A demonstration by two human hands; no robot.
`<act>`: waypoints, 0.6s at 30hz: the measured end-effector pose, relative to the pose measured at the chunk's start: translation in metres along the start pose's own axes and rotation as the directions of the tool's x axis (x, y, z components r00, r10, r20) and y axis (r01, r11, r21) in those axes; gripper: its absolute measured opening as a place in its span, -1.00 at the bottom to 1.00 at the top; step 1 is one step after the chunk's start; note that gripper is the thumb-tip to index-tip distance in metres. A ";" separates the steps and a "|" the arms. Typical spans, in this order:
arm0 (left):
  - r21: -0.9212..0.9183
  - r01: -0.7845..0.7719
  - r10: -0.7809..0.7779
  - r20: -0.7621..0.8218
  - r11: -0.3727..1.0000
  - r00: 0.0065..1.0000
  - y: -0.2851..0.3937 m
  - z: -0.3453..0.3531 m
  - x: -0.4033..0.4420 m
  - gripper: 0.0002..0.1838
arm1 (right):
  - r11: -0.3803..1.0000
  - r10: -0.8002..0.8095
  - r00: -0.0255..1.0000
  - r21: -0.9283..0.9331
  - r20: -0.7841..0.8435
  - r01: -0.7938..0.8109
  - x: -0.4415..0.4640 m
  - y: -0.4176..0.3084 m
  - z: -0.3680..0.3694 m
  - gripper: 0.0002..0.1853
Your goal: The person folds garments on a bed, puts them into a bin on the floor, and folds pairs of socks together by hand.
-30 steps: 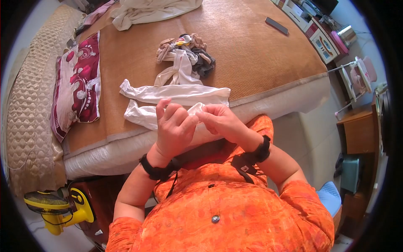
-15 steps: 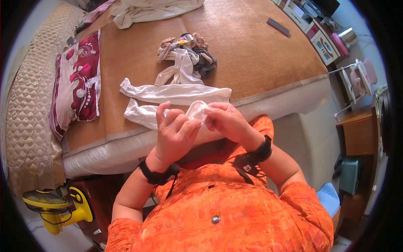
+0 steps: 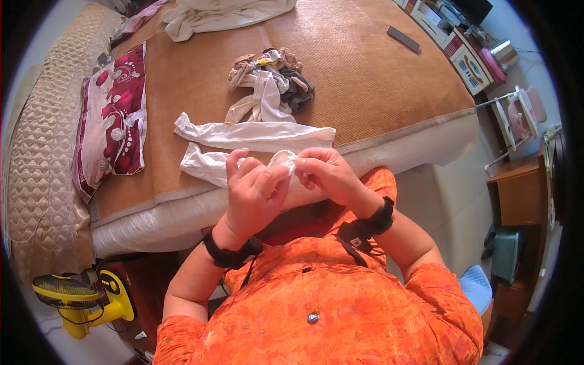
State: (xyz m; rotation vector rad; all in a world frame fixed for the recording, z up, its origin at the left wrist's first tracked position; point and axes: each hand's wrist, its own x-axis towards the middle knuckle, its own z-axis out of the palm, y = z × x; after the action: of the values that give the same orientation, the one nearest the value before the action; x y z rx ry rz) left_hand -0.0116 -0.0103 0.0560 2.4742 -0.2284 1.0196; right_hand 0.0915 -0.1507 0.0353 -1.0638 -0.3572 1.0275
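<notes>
Pinched at the fingertips of both hands, a small bunched piece of white cloth (image 3: pixel 282 160) sits just above the middle of the frame, with the left hand (image 3: pixel 252 193) clamped on its near left edge and the right hand (image 3: pixel 330 175) clamped on its right edge. Little of the cloth shows between the two, and the left little finger sticks up apart from the grip. Black wristbands circle both wrists. Just behind the hands, a white garment (image 3: pixel 261 136) lies spread on the bed, one long strip stretching across the upper middle, another below it running behind the left hand; whether the pinched piece belongs to it cannot be told. Touching its upper edge, a pile of crumpled clothes (image 3: pixel 296 96) in white, beige and dark grey rests on the brown mat (image 3: pixel 377 91). Farther out, a maroon and white patterned pillow (image 3: pixel 115 118) lies at the left, a pale cloth (image 3: pixel 222 17) lies heaped at the top, and a dark, flat, oblong object (image 3: pixel 403 39) rests at the upper right. Toward the lower left corner stands a yellow fan (image 3: pixel 115 298); the wearer's orange clothing (image 3: pixel 316 304) fills the bottom centre.
</notes>
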 end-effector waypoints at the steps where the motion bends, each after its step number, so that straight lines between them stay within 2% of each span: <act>1: 0.000 -0.001 0.001 0.000 1.000 1.000 0.000 0.000 0.000 -0.77 | 0.999 -0.030 0.999 -0.022 0.011 0.030 0.000 0.000 0.000 -0.85; 4: 0.005 0.032 -0.032 -0.032 0.999 0.999 0.000 0.000 0.002 -0.79 | 0.992 -0.080 0.997 -0.096 -0.017 0.078 -0.001 -0.003 0.003 -0.87; 6: -0.041 0.161 -0.162 -0.023 0.986 0.987 0.002 -0.001 0.004 -0.87 | 0.984 -0.108 0.994 -0.144 -0.036 0.102 -0.002 -0.005 0.007 -0.87; 7: -0.040 0.160 -0.161 -0.023 0.986 0.987 0.003 -0.001 0.005 -0.87 | 0.974 -0.135 0.989 -0.191 -0.053 0.123 -0.002 -0.005 0.008 -0.87; 9: -0.022 0.260 -0.260 0.013 0.965 0.966 0.003 -0.001 0.006 -0.93 | 0.967 -0.167 0.984 -0.206 -0.068 0.150 -0.001 -0.003 0.011 -0.87; 18: 0.110 0.204 -0.210 0.044 0.973 0.977 0.005 0.005 0.008 -0.94 | 0.894 -0.285 0.952 -0.389 -0.116 0.221 0.000 0.006 0.012 -0.84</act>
State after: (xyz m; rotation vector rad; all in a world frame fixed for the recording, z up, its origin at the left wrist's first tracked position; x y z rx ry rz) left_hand -0.0041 -0.0170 0.0599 2.5577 0.0681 0.8971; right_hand 0.0803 -0.1432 0.0364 -1.3955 -0.5517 0.6392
